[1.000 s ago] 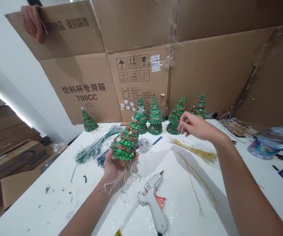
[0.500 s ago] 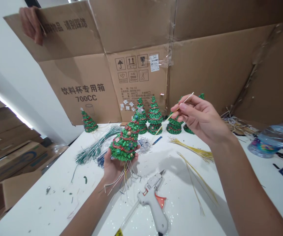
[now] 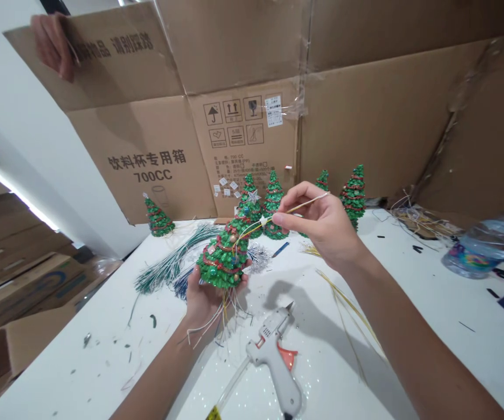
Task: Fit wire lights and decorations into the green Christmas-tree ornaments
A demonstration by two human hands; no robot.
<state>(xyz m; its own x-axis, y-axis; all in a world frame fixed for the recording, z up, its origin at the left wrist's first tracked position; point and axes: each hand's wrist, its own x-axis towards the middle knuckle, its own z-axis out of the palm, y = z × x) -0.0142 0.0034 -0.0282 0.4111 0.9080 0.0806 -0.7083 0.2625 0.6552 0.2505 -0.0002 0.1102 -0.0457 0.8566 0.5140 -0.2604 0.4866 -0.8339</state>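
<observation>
My left hand (image 3: 203,300) grips the base of a small green Christmas tree (image 3: 221,259) with red garlands, ornaments and a silver star on top; it leans slightly right. Several thin white and yellow wires (image 3: 223,315) hang from its underside. Between thumb and fingers, my right hand (image 3: 315,219) pinches a thin yellow wire (image 3: 296,208). Its lower end curves down against the tree's right side. A small white piece (image 3: 263,221) shows just left of the fingertips. Below the hands, a grey glue gun (image 3: 273,350) with an orange trigger lies on the white table (image 3: 335,379).
Other small trees (image 3: 352,198) stand along the back. Bundles of green wires (image 3: 177,262) and yellow wires (image 3: 348,306) lie on the table. A water bottle (image 3: 483,248) is at right. Another person's hand (image 3: 53,46) holds the cardboard (image 3: 147,128) at upper left.
My right hand has moved left and down, bringing the yellow wire to the tree. The left hand and its tree have hardly moved.
</observation>
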